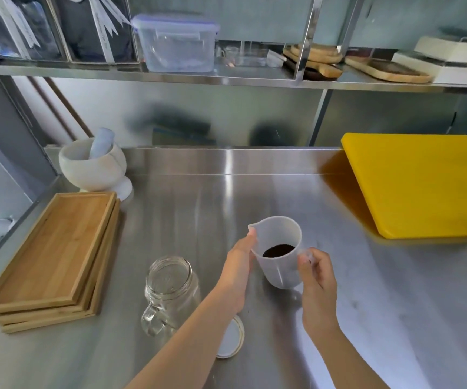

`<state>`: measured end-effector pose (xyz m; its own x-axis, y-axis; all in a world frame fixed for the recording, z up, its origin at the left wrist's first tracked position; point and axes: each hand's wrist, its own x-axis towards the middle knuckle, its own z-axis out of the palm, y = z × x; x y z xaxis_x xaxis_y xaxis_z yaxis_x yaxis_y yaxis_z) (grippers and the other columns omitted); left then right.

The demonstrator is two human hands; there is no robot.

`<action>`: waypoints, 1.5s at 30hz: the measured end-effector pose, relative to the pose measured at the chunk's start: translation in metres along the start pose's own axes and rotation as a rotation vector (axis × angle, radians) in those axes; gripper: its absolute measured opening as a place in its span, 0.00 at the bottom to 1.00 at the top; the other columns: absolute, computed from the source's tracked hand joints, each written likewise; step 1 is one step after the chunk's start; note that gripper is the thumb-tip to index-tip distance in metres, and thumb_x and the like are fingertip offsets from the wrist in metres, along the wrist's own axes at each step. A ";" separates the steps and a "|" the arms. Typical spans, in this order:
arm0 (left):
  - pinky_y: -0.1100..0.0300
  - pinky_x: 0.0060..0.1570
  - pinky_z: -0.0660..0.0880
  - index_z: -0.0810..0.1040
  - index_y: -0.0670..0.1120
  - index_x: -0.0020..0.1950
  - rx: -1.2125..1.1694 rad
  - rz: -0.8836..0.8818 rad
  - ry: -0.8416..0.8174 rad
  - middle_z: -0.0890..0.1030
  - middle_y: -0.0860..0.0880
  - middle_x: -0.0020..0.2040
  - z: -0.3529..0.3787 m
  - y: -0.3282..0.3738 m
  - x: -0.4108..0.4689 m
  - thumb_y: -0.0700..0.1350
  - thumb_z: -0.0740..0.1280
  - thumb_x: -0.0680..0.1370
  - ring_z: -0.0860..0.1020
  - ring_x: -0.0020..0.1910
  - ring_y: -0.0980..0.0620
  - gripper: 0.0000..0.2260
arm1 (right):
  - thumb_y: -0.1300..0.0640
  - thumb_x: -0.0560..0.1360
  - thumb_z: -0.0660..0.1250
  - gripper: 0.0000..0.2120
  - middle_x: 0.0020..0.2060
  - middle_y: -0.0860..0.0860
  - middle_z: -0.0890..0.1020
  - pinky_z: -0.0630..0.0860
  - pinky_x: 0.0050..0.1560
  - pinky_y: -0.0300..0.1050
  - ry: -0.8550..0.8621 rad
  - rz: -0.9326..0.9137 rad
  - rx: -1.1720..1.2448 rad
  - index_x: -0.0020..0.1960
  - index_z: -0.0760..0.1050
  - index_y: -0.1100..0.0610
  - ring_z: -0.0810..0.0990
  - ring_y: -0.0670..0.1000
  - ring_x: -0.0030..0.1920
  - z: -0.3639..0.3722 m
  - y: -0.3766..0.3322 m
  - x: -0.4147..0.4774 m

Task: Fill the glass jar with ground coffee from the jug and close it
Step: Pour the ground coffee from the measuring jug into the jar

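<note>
A translucent white plastic jug (278, 237) stands on the steel counter with dark ground coffee (278, 250) in its bottom. My left hand (239, 265) rests flat against the jug's left side, thumb near the spout. My right hand (315, 272) is closed on the jug's handle at its right. An empty glass jar (170, 287) with a handle stands open to the left of my left forearm. Its round white lid (230, 342) lies flat on the counter, partly hidden under my left arm.
A stack of wooden trays (52, 262) lies at the left. A white mortar and pestle (93, 164) stands behind them. A yellow cutting board (423, 183) lies at the right. A steel shelf (226, 77) above holds containers and boards.
</note>
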<state>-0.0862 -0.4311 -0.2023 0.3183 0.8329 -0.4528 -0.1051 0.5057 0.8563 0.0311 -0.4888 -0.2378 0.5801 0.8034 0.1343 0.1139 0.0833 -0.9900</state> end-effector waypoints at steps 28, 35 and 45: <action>0.51 0.47 0.73 0.79 0.54 0.45 -0.179 0.350 0.224 0.83 0.55 0.45 -0.002 -0.009 -0.059 0.59 0.66 0.68 0.80 0.43 0.62 0.12 | 0.32 0.62 0.62 0.25 0.48 0.54 0.82 0.79 0.42 0.56 -0.351 0.512 0.440 0.48 0.81 0.48 0.78 0.57 0.53 0.005 -0.060 -0.005; 0.51 0.45 0.74 0.78 0.53 0.46 -0.243 0.351 0.257 0.82 0.56 0.44 -0.001 -0.010 -0.071 0.58 0.66 0.68 0.80 0.43 0.60 0.12 | 0.38 0.61 0.69 0.27 0.45 0.52 0.80 0.76 0.39 0.52 -0.419 0.416 0.352 0.54 0.74 0.53 0.79 0.49 0.45 0.002 -0.066 0.000; 0.46 0.54 0.76 0.80 0.53 0.48 -0.230 0.343 0.344 0.82 0.50 0.56 -0.019 -0.005 -0.089 0.61 0.65 0.68 0.79 0.56 0.50 0.16 | 0.43 0.70 0.64 0.20 0.24 0.43 0.66 0.65 0.36 0.45 -0.376 0.312 0.331 0.25 0.64 0.49 0.67 0.44 0.28 0.019 -0.066 -0.002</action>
<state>-0.1315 -0.5033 -0.1707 -0.0935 0.9651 -0.2445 -0.3649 0.1953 0.9103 0.0066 -0.4846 -0.1735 0.2133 0.9683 -0.1298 -0.3088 -0.0592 -0.9493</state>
